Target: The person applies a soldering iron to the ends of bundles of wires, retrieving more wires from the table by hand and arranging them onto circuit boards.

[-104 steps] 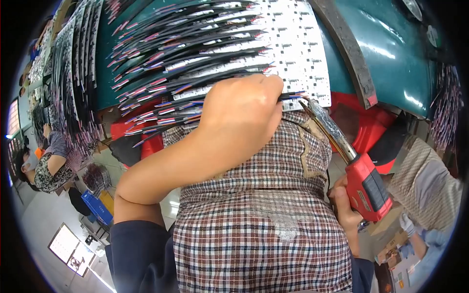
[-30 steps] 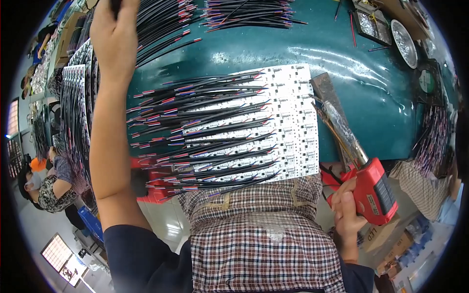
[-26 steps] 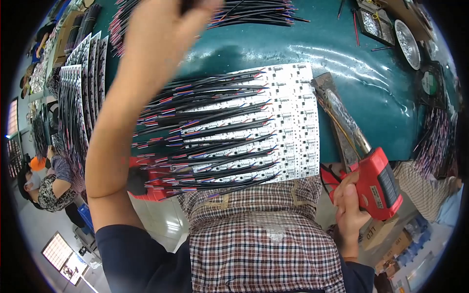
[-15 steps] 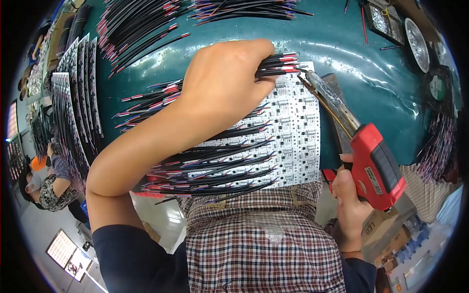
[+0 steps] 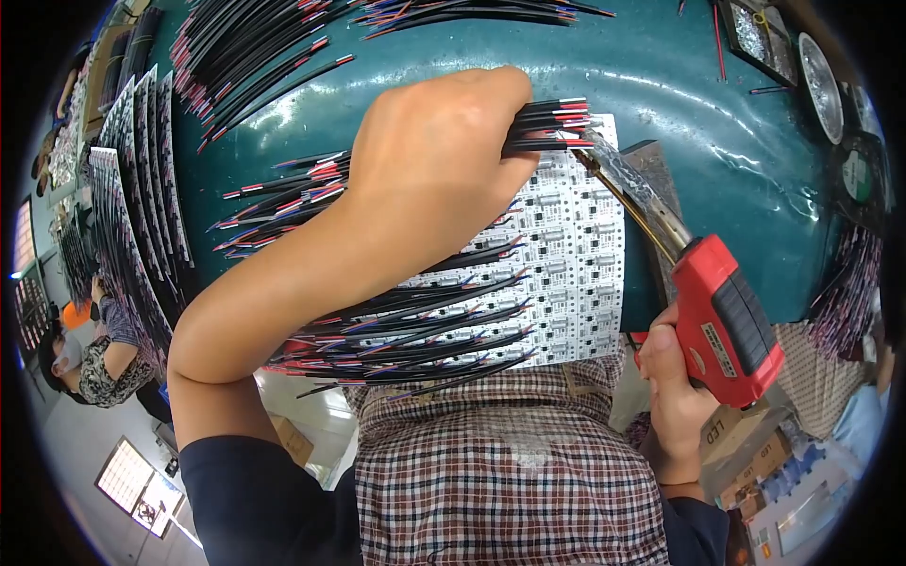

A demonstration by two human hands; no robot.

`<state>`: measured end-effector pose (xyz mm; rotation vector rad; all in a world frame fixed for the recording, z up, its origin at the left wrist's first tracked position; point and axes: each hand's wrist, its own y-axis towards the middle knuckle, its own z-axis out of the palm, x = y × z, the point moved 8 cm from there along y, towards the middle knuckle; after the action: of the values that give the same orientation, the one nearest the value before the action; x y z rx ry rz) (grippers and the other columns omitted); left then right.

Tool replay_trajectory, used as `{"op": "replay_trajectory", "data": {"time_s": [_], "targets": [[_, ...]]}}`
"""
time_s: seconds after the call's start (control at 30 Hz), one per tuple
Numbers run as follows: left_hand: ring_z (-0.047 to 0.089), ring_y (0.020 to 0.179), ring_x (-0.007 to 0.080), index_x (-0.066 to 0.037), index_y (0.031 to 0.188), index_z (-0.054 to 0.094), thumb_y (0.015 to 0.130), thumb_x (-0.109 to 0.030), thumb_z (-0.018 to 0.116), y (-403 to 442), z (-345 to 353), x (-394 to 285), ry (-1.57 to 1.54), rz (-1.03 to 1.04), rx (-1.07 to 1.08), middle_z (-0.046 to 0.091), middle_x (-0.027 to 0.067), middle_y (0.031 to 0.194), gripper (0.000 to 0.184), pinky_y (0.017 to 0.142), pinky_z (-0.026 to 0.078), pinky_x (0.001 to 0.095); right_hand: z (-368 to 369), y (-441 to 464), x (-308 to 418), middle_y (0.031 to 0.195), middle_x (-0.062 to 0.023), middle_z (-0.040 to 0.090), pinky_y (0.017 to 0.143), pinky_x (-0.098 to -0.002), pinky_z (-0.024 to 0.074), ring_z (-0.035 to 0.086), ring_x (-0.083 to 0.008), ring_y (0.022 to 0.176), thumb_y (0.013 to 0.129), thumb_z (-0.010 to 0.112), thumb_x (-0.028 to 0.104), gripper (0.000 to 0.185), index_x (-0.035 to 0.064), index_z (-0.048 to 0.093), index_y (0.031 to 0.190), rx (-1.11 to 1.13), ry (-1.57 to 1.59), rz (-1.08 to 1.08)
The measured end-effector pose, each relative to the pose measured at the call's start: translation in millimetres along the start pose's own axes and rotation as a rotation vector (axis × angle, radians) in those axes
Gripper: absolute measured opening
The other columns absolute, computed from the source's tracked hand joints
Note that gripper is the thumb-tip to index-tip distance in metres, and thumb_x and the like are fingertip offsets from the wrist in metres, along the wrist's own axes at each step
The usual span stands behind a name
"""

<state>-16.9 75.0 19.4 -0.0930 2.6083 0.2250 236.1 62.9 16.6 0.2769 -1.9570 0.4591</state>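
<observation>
My left hand [image 5: 448,141] is closed around a bundle of black cables [image 5: 547,115] whose red, white and dark stripped ends point right. Beneath it lies a white sheet of circuit boards [image 5: 576,274] with rows of black cables [image 5: 444,325] spread across it. In my right hand [image 5: 672,377] is a red soldering gun [image 5: 722,321], gripped by its handle. Its metal barrel slants up and left, and the tip is close to the cable ends. Whether the tip touches a wire is too small to tell.
Loose black cables [image 5: 250,57] lie at the table's back left. Several cable-fitted board sheets [image 5: 142,189] stand at the left. A solder reel [image 5: 857,177], a metal dish [image 5: 819,90] and a dark tray [image 5: 755,42] sit at the right. Another person [image 5: 104,363] is at the far left.
My left hand has shifted slightly, and the cable ends sit a little farther right over the soldering gun's tip. The gun has barely moved.
</observation>
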Motion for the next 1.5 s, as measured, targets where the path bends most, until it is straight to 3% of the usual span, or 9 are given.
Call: {"op": "replay_trajectory", "data": {"time_s": [0.53, 0.6, 0.8, 1.33, 1.43, 1.5], "targets": [[0.063, 0.072, 0.0355, -0.003, 0.079, 0.057, 0.071, -0.013, 0.072, -3.5, 2.4, -4.4, 0.031, 0.043, -0.019, 0.063, 0.0141, 0.074, 0.020, 0.063, 0.051, 0.0449, -2.6, -4.1, 2.6, 0.071, -0.0050, 0.054, 0.045, -0.0211, 0.0357, 0.043, -0.0067, 0.049, 0.092, 0.063, 0.005, 0.019, -0.0047, 0.055, 0.106, -0.063, 0.068, 0.017], [0.059, 0.063, 0.0343, -0.001, 0.078, 0.057, 0.072, -0.011, 0.077, -3.6, -1.1, -4.1, -0.019, 0.058, -0.079, 0.059, 0.0144, 0.069, 0.023, 0.056, 0.045, 0.0405, -3.8, -5.4, 0.7, 0.069, -0.0049, 0.053, 0.045, -0.0212, 0.0358, 0.042, -0.0066, 0.048, 0.091, 0.062, 0.004, 0.019, -0.0051, 0.055, 0.106, -0.034, 0.049, 0.068], [0.057, 0.056, 0.0291, 0.000, 0.081, 0.062, 0.079, -0.018, 0.076, 3.5, 1.3, 8.7, -0.128, -0.037, 0.023, 0.060, 0.0144, 0.066, 0.023, 0.054, 0.044, 0.0363, -1.9, -6.3, -0.4, 0.070, -0.0052, 0.052, 0.044, -0.0211, 0.0359, 0.043, -0.0067, 0.049, 0.091, 0.063, 0.006, 0.021, -0.0048, 0.055, 0.108, -0.051, 0.032, 0.027], [0.059, 0.058, 0.0298, -0.001, 0.077, 0.060, 0.076, -0.015, 0.075, 1.8, -0.1, -0.3, -0.037, 0.007, -0.006, 0.059, 0.0147, 0.066, 0.021, 0.054, 0.045, 0.0374, -5.6, -10.9, 0.2, 0.072, -0.0056, 0.053, 0.044, -0.0206, 0.0338, 0.041, -0.0053, 0.048, 0.091, 0.063, 0.007, 0.022, -0.0049, 0.054, 0.108, -0.052, 0.142, 0.073], [0.058, 0.058, 0.0274, -0.001, 0.079, 0.062, 0.077, -0.016, 0.075, 3.5, 0.5, 1.9, -0.042, 0.008, 0.009, 0.059, 0.0146, 0.067, 0.020, 0.054, 0.044, 0.0355, -4.9, -12.1, -2.1, 0.071, -0.0054, 0.052, 0.045, -0.0205, 0.0335, 0.040, -0.0053, 0.047, 0.091, 0.062, 0.006, 0.021, -0.0050, 0.054, 0.108, -0.015, 0.073, 0.153], [0.056, 0.056, 0.0196, 0.000, 0.082, 0.065, 0.079, -0.017, 0.076, 6.1, 3.8, 10.6, -0.128, -0.083, 0.096, 0.061, 0.0118, 0.067, 0.020, 0.054, 0.044, 0.0319, -4.5, -13.4, -5.0, 0.071, -0.0048, 0.052, 0.045, -0.0208, 0.0348, 0.041, -0.0057, 0.048, 0.091, 0.061, 0.006, 0.020, -0.0048, 0.054, 0.107, 0.009, 0.048, 0.112]]}}
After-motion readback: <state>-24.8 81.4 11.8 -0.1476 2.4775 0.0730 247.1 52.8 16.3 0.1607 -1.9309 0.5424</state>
